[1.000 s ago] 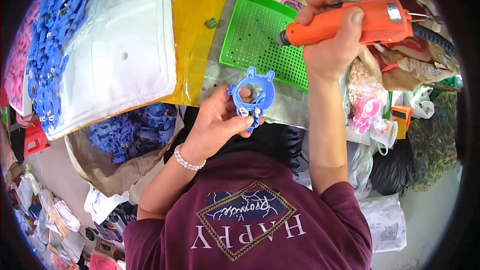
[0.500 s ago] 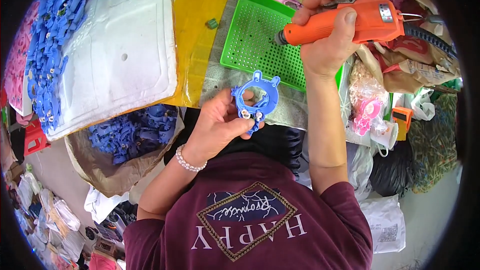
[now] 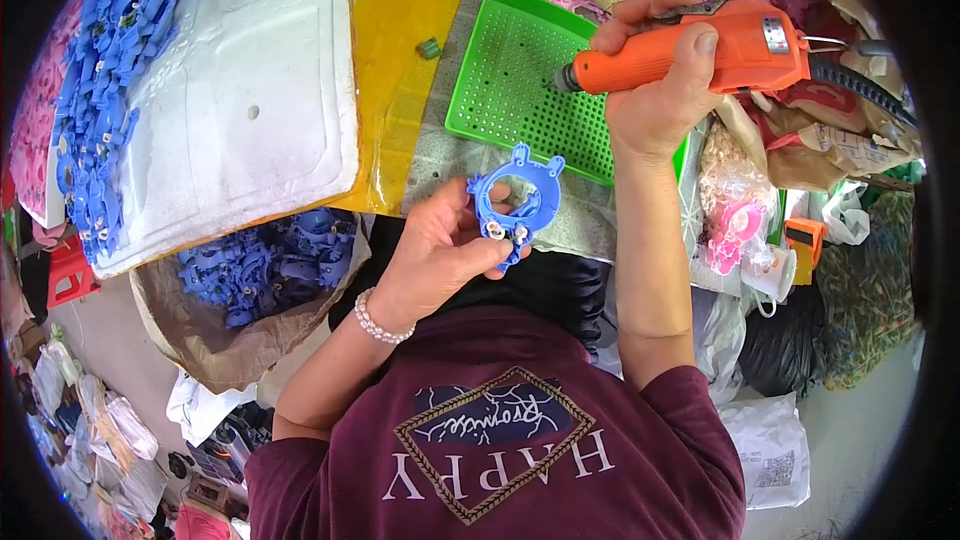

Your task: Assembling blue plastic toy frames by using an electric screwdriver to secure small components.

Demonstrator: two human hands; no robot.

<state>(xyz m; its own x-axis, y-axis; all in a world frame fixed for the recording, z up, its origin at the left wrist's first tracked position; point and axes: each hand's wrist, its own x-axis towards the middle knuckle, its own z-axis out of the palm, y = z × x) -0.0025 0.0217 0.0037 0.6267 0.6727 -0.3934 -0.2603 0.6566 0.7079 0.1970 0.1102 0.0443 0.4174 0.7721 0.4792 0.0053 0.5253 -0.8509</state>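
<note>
Between the thumb and fingers of my left hand (image 3: 447,240) is a blue plastic ring-shaped part (image 3: 549,202) with two small ears on its rim. Small white and metal pieces sit at its lower end, close to my thumb. My right hand (image 3: 660,90) is wrapped round an orange electric screwdriver (image 3: 640,58), whose dark tip points left. That tip hangs over a green perforated tray (image 3: 472,132) and is apart from the blue part. Inside the tray lie a few small dark bits, too small to name.
A white foam board (image 3: 240,110) lies at the left, with blue parts (image 3: 110,50) heaped along its far side. Below it a sack (image 3: 235,365) holds more blue parts. A small green piece (image 3: 429,48) rests on yellow tape. Pink parts (image 3: 735,225) and a white cup (image 3: 770,275) stand right.
Almost nothing differs. The whole view has shifted slightly, and both hands keep hold of the blue part and the electric screwdriver.
</note>
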